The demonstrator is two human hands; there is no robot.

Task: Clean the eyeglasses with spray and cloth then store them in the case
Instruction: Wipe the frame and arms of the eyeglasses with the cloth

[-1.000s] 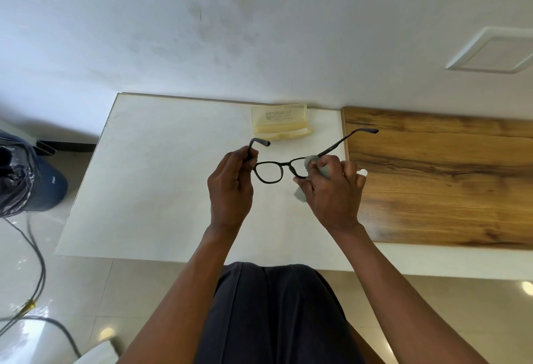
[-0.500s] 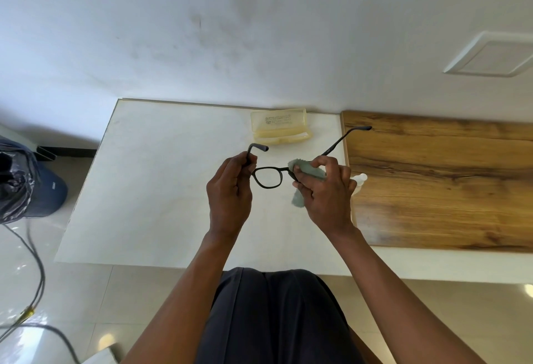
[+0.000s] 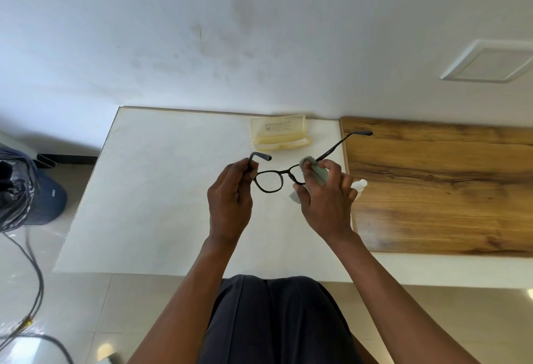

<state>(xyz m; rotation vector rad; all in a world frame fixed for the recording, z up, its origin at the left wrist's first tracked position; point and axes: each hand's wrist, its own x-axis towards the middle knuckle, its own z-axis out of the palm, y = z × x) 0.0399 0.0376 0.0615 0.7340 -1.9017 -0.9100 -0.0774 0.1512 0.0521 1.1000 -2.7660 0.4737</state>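
Home room: tiled floor (image 3: pixel 72 300), white table (image 3: pixel 161 190)

You have the black round-rimmed eyeglasses (image 3: pixel 269 181) up in the air in front of the case (image 3: pixel 279 132), temples unfolded and pointing away toward it. One lens is bare and see-through; the other is wrapped in the pale grey-green cloth (image 3: pixel 315 171), which folds over the rim and hangs below it. The case, translucent yellow plastic, lies open and flat with its lid tipped back, printing on the lid. To the right of the case, only the spray bottle's white tip (image 3: pixel 361 183) shows.
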